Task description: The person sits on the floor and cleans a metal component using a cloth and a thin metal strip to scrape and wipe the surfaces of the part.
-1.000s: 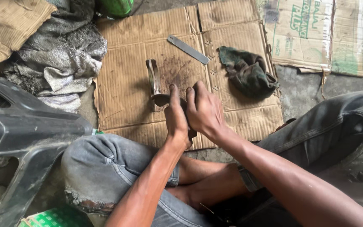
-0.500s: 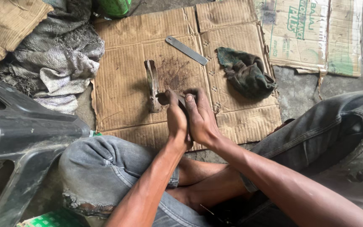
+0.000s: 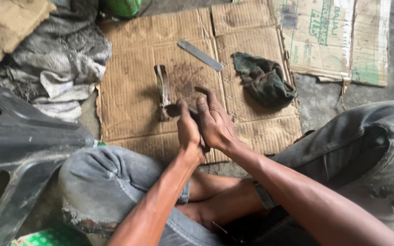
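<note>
Brown bumpy cardboard sheet (image 3: 133, 91) lies under both hands; left hand (image 3: 189, 132) and right hand (image 3: 215, 123) squeeze a curved dark metal piece (image 3: 174, 110), right fingers (image 3: 204, 93) half open.

Flattened cardboard (image 3: 133, 91) on concrete floor (image 3: 318, 98)

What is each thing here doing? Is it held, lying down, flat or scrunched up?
Left hand: closed around a dark part.
Right hand: pressed on the same part, fingers partly lifted.
Dark part: held between both hands, over the cardboard.
Curved metal piece: lying loose on the cardboard.
Flat metal strip: lying flat, untouched.
Green rag: crumpled.
Cardboard: flattened, stained.
Grey sacking: heaped.
</note>
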